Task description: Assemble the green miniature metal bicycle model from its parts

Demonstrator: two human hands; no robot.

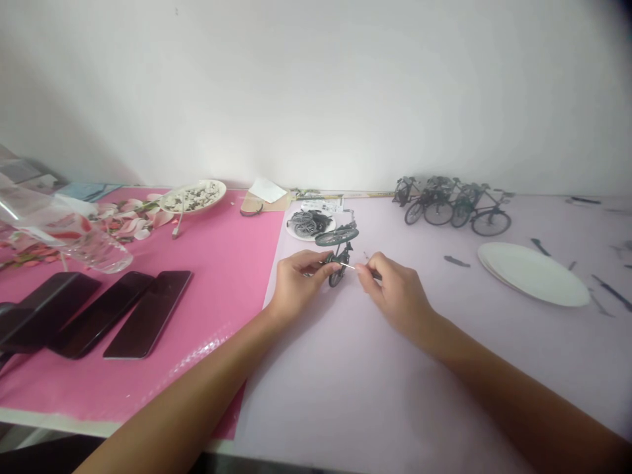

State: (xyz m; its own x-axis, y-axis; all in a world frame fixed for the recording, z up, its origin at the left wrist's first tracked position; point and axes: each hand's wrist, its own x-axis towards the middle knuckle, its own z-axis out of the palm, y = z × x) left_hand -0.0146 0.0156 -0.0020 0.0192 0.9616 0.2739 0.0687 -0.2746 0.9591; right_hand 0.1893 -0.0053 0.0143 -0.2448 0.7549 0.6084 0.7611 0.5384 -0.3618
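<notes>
A small dark model bicycle is pinched between the thumb and fingers of my left hand; it is tilted, one wheel up and the other low by my thumb. My right hand is closed around the dark handle of a thin screwdriver. Its metal shaft points left and its tip meets the bicycle near my left thumb. My fingers hide the exact contact spot. Just behind the bicycle lies a white plate heaped with small wheels and dark parts.
Several model bicycles stand at the back right. Stacked white plates lie among loose dark parts on the right. On the pink cover at left are phones, a clear plastic cup, petals and a plate of pale pieces.
</notes>
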